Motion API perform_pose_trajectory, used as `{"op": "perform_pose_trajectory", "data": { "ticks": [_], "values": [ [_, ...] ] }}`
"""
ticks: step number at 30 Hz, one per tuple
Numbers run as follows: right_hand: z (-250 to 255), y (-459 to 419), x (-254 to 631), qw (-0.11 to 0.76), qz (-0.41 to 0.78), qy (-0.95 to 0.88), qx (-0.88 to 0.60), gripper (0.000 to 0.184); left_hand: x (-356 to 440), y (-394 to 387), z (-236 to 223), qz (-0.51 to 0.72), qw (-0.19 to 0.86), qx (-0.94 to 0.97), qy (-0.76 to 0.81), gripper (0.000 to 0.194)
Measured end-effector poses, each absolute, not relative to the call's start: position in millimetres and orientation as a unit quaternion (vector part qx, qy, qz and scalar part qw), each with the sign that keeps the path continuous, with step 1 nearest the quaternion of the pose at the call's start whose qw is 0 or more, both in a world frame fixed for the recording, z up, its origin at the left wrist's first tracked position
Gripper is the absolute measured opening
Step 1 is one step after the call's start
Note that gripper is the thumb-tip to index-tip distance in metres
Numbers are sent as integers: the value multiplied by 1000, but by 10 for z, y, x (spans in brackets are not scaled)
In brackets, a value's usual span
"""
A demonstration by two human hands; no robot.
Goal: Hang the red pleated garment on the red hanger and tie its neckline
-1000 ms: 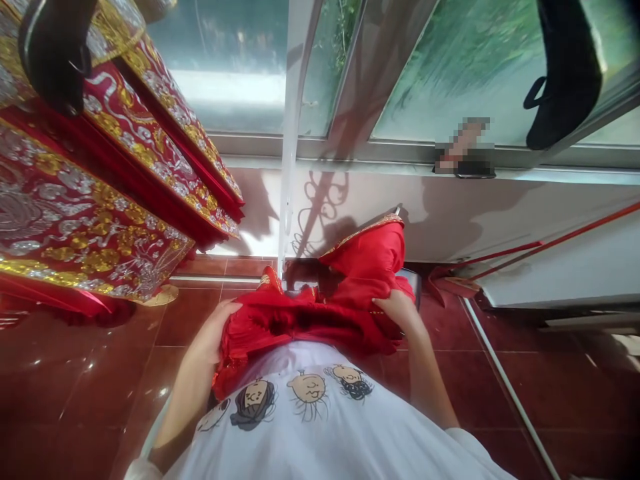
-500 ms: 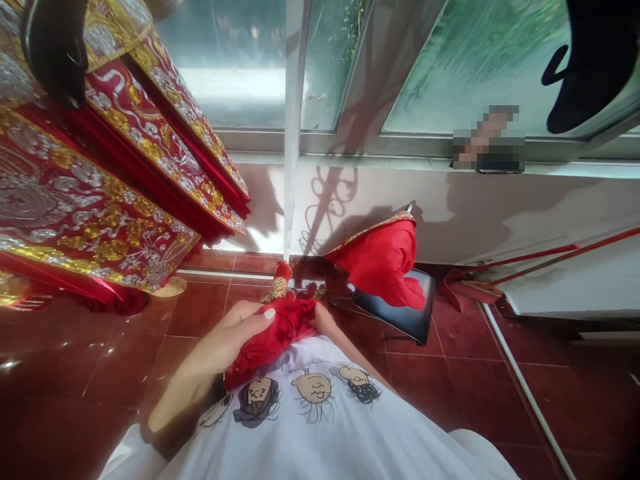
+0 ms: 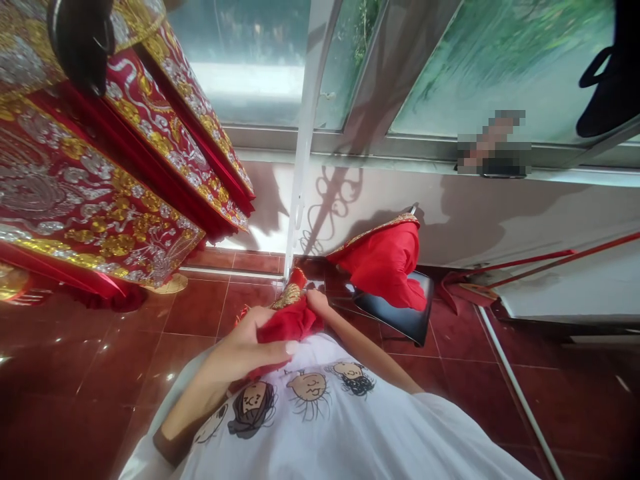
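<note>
A bunched red cloth (image 3: 290, 321) with gold-patterned trim (image 3: 290, 294) is gathered in front of my white printed shirt (image 3: 320, 427). My left hand (image 3: 253, 347) is closed on its left side, the thumb lying across the front of the folds. At the cloth's far right edge, my right hand (image 3: 318, 303) has its fingers bent around the fabric. Part of the cloth and some fingertips are hidden behind the folds.
Embroidered red and gold costumes (image 3: 125, 193) hang at left. Another red cloth (image 3: 383, 257) drapes over a black chair (image 3: 395, 313). A dustpan (image 3: 463, 290) with red handles and a white pole (image 3: 515, 387) are at right. An upright white post (image 3: 300, 167) stands ahead.
My right hand has come forward and now shows at the cloth's far edge. The left thumb has shifted down and right. More gold trim is visible, and the view has moved slightly.
</note>
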State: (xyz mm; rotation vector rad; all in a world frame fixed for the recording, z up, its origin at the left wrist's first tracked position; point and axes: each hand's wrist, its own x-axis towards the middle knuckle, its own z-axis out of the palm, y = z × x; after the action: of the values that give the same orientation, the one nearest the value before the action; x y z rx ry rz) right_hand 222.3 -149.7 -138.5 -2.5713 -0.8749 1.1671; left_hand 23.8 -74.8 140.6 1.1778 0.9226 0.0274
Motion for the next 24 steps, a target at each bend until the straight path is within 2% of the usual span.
{"op": "perform_pose_trajectory", "data": {
  "ticks": [4, 6, 8, 10, 12, 13, 15, 17, 21, 24],
  "values": [
    [-1282, -1897, 2314, 194, 427, -196, -861, 31, -3, -478, 1145, 149, 711, 452, 518, 44],
    [-1129, -2146, 2415, 250, 434, -153, -852, 27, -142, -270, 896, 175, 696, 453, 529, 44],
    [-899, -2361, 2515, 312, 433, -121, -837, 24, -261, -40, 597, 144, 681, 502, 513, 42],
    [-601, -2503, 2592, 373, 428, -106, -816, 22, -334, 169, 272, 106, 619, 584, 514, 37],
    [-263, -2554, 2643, 436, 414, -110, -792, 28, -342, 300, -52, 20, 466, 699, 542, 21],
    [-91, -2548, 2658, 465, 402, -120, -779, 31, -321, 322, -205, -17, 399, 727, 559, 19],
    [234, -2489, 2676, 502, 369, -162, -765, 36, -231, 273, -468, -37, 354, 730, 584, 19],
    [511, -2401, 2691, 502, 335, -226, -765, 39, -88, 154, -647, -19, 358, 709, 607, 20],
    [941, -2294, 2814, 513, 291, -300, -749, 48, 257, 77, -572, 65, 399, 664, 629, 18],
    [1270, -2334, 3041, 606, 250, -269, -706, 41, 370, 322, -45, 165, 443, 614, 632, 15]
  ]
}}
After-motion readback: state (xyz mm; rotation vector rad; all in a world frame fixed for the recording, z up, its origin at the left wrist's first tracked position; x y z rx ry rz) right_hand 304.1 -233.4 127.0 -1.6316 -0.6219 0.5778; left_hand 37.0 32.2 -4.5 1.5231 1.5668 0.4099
